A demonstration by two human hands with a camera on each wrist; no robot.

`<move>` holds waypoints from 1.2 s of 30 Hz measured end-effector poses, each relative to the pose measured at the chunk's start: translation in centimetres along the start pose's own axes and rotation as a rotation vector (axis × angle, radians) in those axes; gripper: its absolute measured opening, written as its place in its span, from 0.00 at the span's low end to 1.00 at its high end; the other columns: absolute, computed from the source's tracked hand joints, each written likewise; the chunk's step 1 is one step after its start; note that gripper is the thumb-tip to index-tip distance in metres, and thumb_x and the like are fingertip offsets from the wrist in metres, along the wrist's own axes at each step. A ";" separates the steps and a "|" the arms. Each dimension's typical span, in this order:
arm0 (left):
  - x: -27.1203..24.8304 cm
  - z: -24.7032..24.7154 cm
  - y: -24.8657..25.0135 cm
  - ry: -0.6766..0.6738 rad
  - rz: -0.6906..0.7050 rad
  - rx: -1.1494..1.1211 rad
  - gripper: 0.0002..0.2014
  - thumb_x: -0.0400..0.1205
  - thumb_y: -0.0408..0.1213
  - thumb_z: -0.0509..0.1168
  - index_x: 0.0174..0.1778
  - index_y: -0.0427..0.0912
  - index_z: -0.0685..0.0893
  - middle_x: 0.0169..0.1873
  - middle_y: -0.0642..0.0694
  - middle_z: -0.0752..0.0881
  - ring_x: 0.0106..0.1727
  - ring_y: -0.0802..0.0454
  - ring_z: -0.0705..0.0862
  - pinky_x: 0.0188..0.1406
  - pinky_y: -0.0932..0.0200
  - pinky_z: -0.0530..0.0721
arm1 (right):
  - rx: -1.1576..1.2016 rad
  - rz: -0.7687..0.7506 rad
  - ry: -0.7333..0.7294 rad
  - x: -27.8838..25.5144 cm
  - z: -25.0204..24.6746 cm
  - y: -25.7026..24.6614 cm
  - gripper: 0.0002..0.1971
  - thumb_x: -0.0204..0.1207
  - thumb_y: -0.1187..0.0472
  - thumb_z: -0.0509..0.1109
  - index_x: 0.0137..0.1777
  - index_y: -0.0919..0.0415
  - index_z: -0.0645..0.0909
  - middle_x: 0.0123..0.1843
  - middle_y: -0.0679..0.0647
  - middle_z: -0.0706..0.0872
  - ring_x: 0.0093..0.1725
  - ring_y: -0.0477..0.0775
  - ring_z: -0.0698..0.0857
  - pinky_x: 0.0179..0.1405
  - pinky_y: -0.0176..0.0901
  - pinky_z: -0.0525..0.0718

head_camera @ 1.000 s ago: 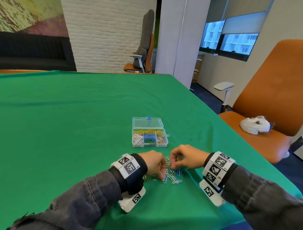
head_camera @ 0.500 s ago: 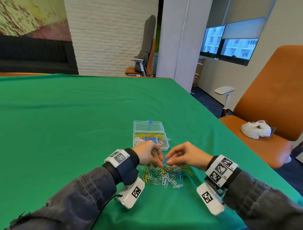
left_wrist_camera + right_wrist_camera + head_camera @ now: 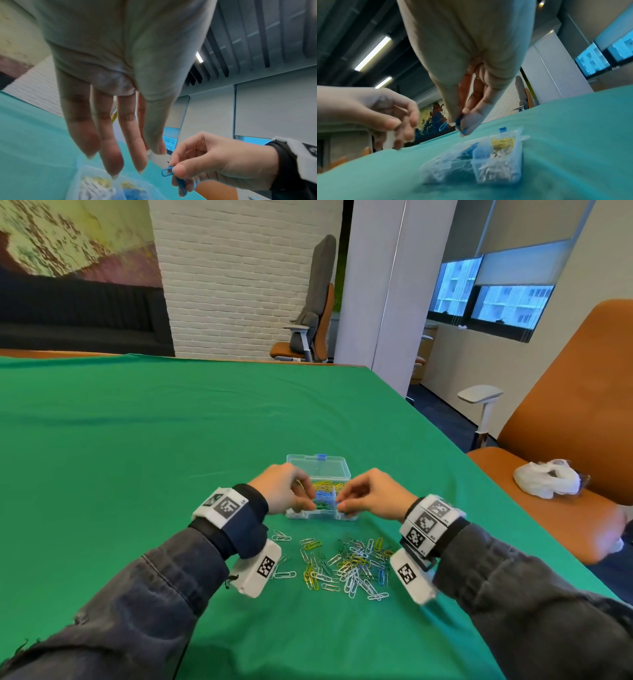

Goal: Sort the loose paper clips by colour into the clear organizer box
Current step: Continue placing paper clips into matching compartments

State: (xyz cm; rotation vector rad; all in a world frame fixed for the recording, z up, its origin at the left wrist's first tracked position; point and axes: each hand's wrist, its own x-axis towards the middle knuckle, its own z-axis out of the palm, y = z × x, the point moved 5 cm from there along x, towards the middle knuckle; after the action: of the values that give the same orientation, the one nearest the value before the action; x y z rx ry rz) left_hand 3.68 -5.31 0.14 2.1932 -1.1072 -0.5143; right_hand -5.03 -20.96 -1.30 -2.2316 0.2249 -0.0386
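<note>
The clear organizer box [image 3: 320,462] stands open on the green cloth, with yellow, blue, green and white clips in its compartments. Both hands hover over it. My right hand [image 3: 340,505] pinches a few blue paper clips [image 3: 167,172] between thumb and fingers, just above the box [image 3: 498,169]; the blue clips [image 3: 459,123] also show in the right wrist view. My left hand [image 3: 305,501] is over the box's left part with fingers [image 3: 109,155] hanging fairly straight and nothing seen in them. The loose pile of mixed clips [image 3: 346,568] lies between my wrists, nearer to me.
An orange chair [image 3: 582,405] stands past the table's right edge, with a white plastic bag [image 3: 544,482] on its seat. Green cloth [image 3: 137,457] stretches to the left and behind the box.
Both hands have lifted from the clip pile and moved forward over the box. The right hand carries blue clips taken from the pile.
</note>
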 end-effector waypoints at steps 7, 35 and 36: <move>-0.4 -4.1 -1.2 0.191 0.004 -0.026 0.03 0.80 0.37 0.71 0.41 0.44 0.85 0.38 0.48 0.92 0.33 0.56 0.88 0.21 0.76 0.73 | -0.276 0.019 0.121 6.2 -0.6 -1.3 0.04 0.73 0.64 0.77 0.45 0.64 0.88 0.38 0.55 0.90 0.31 0.43 0.86 0.35 0.30 0.85; -0.3 -0.9 0.1 -0.030 0.010 0.062 0.06 0.83 0.42 0.67 0.47 0.44 0.84 0.42 0.50 0.91 0.36 0.57 0.89 0.24 0.74 0.75 | -0.532 0.061 -0.349 -4.5 -0.8 2.6 0.08 0.67 0.59 0.81 0.46 0.51 0.91 0.41 0.48 0.91 0.36 0.41 0.82 0.47 0.39 0.83; -0.4 -0.4 0.4 -0.044 0.025 0.072 0.06 0.83 0.42 0.67 0.46 0.44 0.84 0.42 0.50 0.91 0.36 0.56 0.89 0.24 0.74 0.75 | -0.499 0.066 -0.387 -5.3 -0.2 3.1 0.08 0.67 0.59 0.82 0.45 0.50 0.90 0.41 0.48 0.91 0.36 0.42 0.82 0.47 0.40 0.83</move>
State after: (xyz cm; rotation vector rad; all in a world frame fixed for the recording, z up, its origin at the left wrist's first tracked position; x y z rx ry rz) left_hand 3.47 -5.06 0.67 2.2365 -1.1923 -0.5213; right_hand -10.72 -22.09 -3.32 -2.6626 0.1006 0.5346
